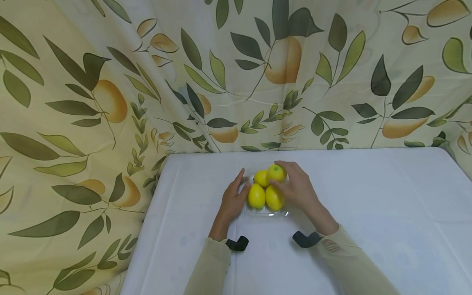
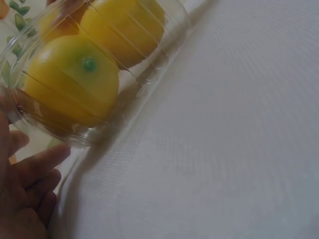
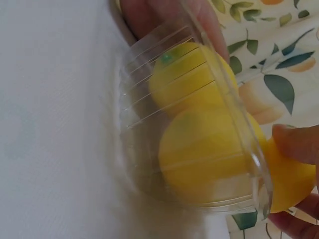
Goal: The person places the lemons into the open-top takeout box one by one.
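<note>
A clear plastic container point(image 1: 266, 214) stands on the table, with three yellow lemons inside; the front left one point(image 1: 256, 196) shows its whole side. My right hand point(image 1: 298, 186) pinches another lemon point(image 1: 277, 173) over the container's back right part, fingers on its far side and thumb on its near side. In the right wrist view this held lemon point(image 3: 294, 181) overlaps the rim. At the container's left wall rests my left hand point(image 1: 232, 198), fingers extended along it. Its relaxed fingers show below the wall in the left wrist view. The rearmost lemon is partly hidden.
A white cloth covers the table point(image 1: 368, 213). Behind it and at the left hangs a curtain point(image 1: 206, 61) printed with leaves and fruit. Dark wrist cameras point(image 1: 237, 243) stick inward from both light sleeves.
</note>
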The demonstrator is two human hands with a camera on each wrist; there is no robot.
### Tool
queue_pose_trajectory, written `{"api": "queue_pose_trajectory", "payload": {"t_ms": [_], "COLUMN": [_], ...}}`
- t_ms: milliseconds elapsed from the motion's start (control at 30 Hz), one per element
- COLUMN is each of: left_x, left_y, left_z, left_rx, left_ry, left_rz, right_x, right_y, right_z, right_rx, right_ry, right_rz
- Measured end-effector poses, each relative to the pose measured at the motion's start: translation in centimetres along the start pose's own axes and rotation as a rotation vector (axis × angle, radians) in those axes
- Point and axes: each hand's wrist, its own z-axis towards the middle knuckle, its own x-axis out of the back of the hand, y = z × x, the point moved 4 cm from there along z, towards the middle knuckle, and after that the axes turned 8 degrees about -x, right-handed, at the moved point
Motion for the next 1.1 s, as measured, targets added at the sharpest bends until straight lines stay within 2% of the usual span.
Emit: {"api": "queue_pose_trajectory", "payload": {"t_ms": [200, 333, 533, 800, 967, 1100], "left_x": [-0.1, -0.1, 0.1, 0.1, 0.0, 0.0], "left_y": [0.0, 0.1, 0.1, -0.1, -0.1, 0.0], "left_z": [0.1, 0.1, 0.0, -0.1, 0.0, 0.0], "left_rx": [0.001, 0.005, 0.018, 0.015, 0.005, 0.008], "left_ry": [-0.006, -0.005, -0.004, -0.001, -0.002, 0.002], "left_rz": [0.004, 0.013, 0.022, 0.01, 0.006, 0.003], "right_x": [-0.7, -0.7, -0.9, -1.6, -1.6, -1.4], "right_y": [0.1, 0.0, 0.1, 0.7, 1.0, 1.0], "right_z": [0.2, 0.4, 0.6, 0.9, 0.9, 0.7], "right_rx": [-0.002, -0.003, -0.034, -0.124, -0.125, -0.094], "right_ry": [-0.004, 0.022, 0.033, -0.025, -0.019, 0.009], "right_rz": [-0.148, -0.173, -0.192, -0.205, -0.193, -0.146]}}
